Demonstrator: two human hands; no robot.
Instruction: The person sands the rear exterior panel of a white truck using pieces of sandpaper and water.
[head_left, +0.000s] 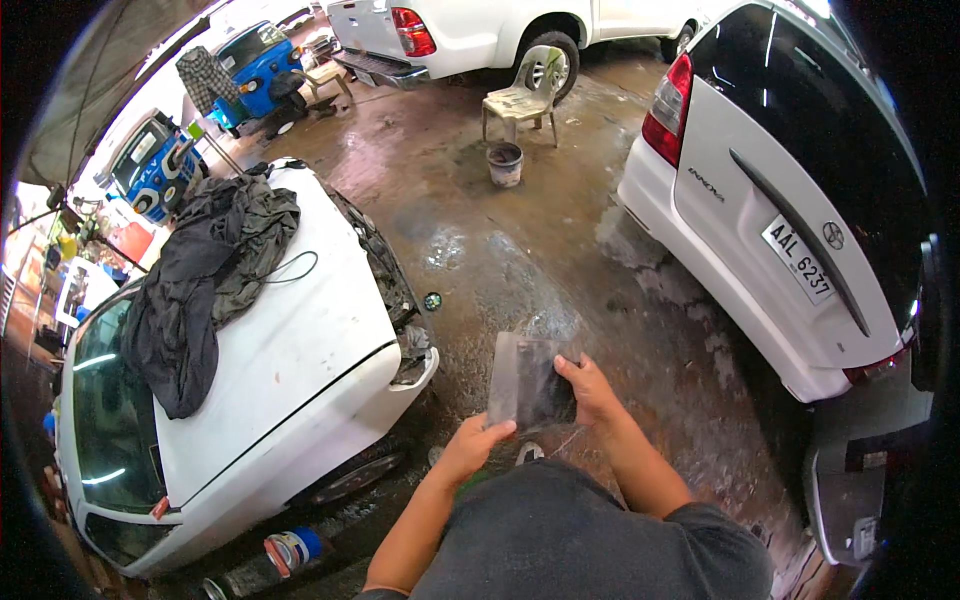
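Observation:
A thin grey rectangular sheet [522, 375], lighter on its left part and darker on the right, is held in front of my body over the wet floor. My left hand [468, 446] grips its lower left corner, thumb on top. Fingers closed, my right hand [590, 392] holds its right side, with the thumb pressed on the face near the upper corner. What lies under the sheet is hidden.
A white car [280, 360] with dark cloth [200, 280] on its hood stands left, a white van [740, 250] right. Ahead are a bucket [505, 165], plastic chair [522, 100], white pickup [460, 35] and blue vehicles [255, 65]. A can [290, 550] lies lower left.

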